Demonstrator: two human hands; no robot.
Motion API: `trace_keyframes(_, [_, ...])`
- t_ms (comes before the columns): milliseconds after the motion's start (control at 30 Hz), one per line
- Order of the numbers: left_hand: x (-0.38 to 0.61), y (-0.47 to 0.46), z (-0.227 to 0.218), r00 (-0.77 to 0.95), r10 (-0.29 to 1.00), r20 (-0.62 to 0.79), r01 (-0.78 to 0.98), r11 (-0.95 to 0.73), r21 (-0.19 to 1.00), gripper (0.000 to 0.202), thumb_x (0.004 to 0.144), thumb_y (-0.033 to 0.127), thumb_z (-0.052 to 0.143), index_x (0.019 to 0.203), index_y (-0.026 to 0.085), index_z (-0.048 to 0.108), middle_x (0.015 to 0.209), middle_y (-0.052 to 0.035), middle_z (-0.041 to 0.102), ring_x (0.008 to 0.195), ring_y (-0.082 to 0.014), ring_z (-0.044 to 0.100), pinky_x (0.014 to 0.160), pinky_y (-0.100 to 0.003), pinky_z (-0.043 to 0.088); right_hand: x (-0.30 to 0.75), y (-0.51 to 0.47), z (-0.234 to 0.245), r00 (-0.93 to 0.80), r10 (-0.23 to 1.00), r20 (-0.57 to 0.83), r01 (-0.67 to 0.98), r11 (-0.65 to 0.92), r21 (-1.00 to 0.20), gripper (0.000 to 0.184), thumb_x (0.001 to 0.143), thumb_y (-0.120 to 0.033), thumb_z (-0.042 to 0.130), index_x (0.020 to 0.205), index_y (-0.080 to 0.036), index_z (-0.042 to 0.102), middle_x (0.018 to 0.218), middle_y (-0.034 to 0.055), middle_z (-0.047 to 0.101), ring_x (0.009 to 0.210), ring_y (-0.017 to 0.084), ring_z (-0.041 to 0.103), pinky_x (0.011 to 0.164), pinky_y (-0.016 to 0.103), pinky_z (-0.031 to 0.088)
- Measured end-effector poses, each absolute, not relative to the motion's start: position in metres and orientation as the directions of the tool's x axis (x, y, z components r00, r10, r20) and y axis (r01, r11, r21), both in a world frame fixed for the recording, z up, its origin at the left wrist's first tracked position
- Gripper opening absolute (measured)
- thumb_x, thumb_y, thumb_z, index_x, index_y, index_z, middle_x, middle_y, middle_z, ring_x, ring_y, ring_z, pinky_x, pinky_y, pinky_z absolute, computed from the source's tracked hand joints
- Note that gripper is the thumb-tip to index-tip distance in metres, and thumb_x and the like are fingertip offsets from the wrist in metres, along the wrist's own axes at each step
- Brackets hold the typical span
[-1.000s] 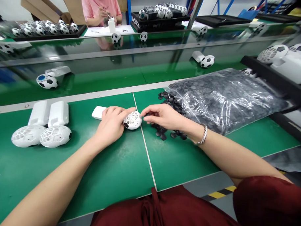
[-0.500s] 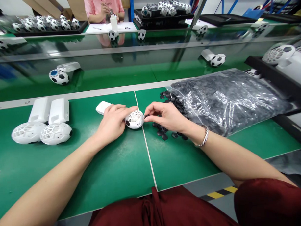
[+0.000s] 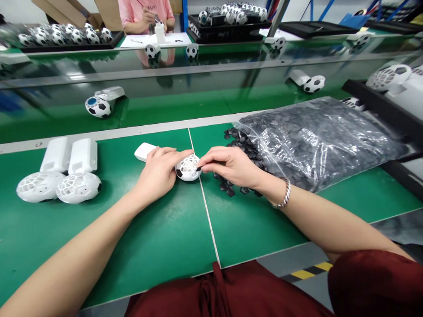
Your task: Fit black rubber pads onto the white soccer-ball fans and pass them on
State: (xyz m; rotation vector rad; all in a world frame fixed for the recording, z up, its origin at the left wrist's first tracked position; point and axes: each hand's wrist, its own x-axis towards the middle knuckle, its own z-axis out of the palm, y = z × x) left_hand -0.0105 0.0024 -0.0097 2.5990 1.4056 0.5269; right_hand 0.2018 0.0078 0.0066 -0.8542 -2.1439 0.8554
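Note:
A white lattice football-shaped shell (image 3: pixel 188 168) with a few black patches lies on the green bench, joined to a white rectangular part that shows beyond my fingers. My left hand (image 3: pixel 157 172) is closed over this part and steadies the shell from the left. At the shell's right side, my right hand (image 3: pixel 229 166) pinches a small black patch (image 3: pixel 198 168) between thumb and forefinger, its tip against the lattice. Loose black patches (image 3: pixel 229 189) are scattered just beyond and below the right hand, by the mouth of a clear plastic bag (image 3: pixel 322 140) full of them.
Two more white shells (image 3: pixel 79 187) with white rectangular parts stand at the left. Past the bench edge runs a green conveyor (image 3: pixel 154 102) carrying football pieces. Black trays (image 3: pixel 372 99) with shells sit at the right. Across the line, a person in pink (image 3: pixel 147 15) handles a small piece.
My right hand has shifted slightly left, bringing the black patch onto the shell. My left hand stays put. Football pieces on the near conveyor have moved right; those on the far one moved left.

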Motion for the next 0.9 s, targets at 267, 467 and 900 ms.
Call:
trace_keyframes(267, [-0.009, -0.002, 0.002, 0.567, 0.817, 0.101, 0.751, -0.563, 0.345, 0.065, 0.070, 0.032, 0.060, 0.131, 0.025, 0.039, 0.123, -0.0061, 0.054, 0.117, -0.0298, 0.038, 0.099, -0.050, 0.025, 0.201, 0.004, 0.001, -0.695, 0.595, 0.404, 0.345, 0.769, -0.538, 0.018, 0.087, -0.018, 0.047, 0.091, -0.019, 0.065, 0.090, 0.0048, 0.062, 0.084, 0.013, 0.056, 0.073, 0.026, 0.046])
trace_keyframes(467, [0.000, -0.007, -0.003, 0.440, 0.881, 0.176, 0.784, -0.472, 0.402, 0.061, 0.070, 0.056, 0.059, 0.121, 0.024, 0.050, 0.115, -0.0038, 0.060, 0.117, -0.0289, 0.040, 0.101, -0.049, 0.023, 0.194, 0.003, -0.002, -0.672, 0.594, 0.442, 0.340, 0.778, -0.528, 0.006, 0.083, -0.019, 0.054, 0.081, -0.018, 0.059, 0.077, 0.0025, 0.062, 0.077, 0.014, 0.054, 0.075, 0.030, 0.045])
trace_keyframes(900, [0.004, -0.012, -0.002, 0.393, 0.881, 0.264, 0.756, -0.472, 0.452, 0.054, 0.070, 0.046, 0.065, 0.117, 0.023, 0.055, 0.108, -0.0047, 0.062, 0.110, -0.0256, 0.047, 0.092, -0.041, 0.039, 0.189, 0.008, -0.015, -0.560, 0.784, 0.269, 0.311, 0.500, -0.808, 0.031, 0.078, -0.026, 0.059, 0.106, -0.017, 0.048, 0.108, 0.0082, 0.058, 0.095, 0.018, 0.056, 0.068, 0.029, 0.050])
